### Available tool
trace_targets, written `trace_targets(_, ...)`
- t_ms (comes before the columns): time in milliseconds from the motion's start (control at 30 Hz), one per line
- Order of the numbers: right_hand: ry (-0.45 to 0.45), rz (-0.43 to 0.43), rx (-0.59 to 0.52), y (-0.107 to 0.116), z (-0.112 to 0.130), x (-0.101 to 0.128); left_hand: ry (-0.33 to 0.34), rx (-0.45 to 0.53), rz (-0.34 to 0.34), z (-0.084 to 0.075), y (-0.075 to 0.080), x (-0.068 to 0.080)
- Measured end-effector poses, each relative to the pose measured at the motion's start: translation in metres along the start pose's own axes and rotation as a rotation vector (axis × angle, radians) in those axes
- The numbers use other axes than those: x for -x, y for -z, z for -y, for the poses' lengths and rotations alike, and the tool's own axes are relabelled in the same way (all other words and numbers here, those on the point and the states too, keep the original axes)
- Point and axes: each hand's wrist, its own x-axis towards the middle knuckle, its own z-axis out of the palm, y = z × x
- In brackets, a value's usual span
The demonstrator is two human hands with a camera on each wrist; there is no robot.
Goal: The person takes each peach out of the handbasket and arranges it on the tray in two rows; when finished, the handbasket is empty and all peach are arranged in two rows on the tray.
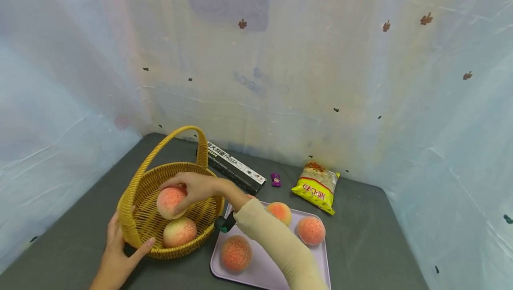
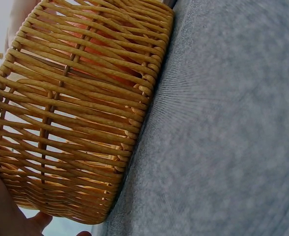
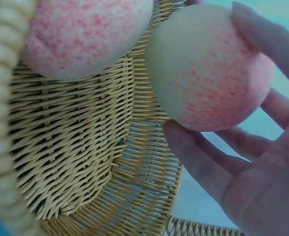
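Note:
My right hand (image 1: 197, 187) grips a pink-and-cream peach (image 1: 170, 202), thumb on one side and fingers on the other, inside the mouth of a yellow wicker basket (image 1: 176, 252). In the right wrist view the held peach (image 3: 211, 73) shows whole between thumb and fingertips. A second peach (image 1: 180, 232) lies in the basket, close below the held one. My left hand (image 1: 118, 254) holds the basket's near left side by the handle's foot, thumb at the front rim. In the left wrist view the woven wall (image 2: 75, 113) fills much of the picture, with pinkish fruit showing through it.
A lilac tray (image 1: 260, 267) right of the basket bears several peaches, among them a dark pink one (image 1: 236, 253); my right forearm crosses over it. Behind lie a black pasta box (image 1: 232, 167), a small purple packet (image 1: 275, 179) and a yellow food bag (image 1: 316, 187).

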Motion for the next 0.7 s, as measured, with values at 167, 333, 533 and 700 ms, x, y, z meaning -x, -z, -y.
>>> trace_targets(167, -0.039, -0.088, -0.018, 0.003, -0.003, 0.016, -0.017, -0.004, -0.008, 0.001, -0.001, -0.002)
trace_targets(333, -0.072, -0.135, -0.066, 0.002, -0.005, 0.03, 0.003, -0.005, 0.002, 0.001, -0.001, -0.001)
trace_targets(533, -0.074, -0.171, -0.109, -0.003, -0.011, 0.04, 0.005, 0.004, 0.004, 0.002, 0.0, 0.0)
trace_targets(700, -0.07, -0.179, -0.098, -0.005, -0.014, 0.046, 0.024, -0.007, 0.005, 0.0, -0.001, 0.001)
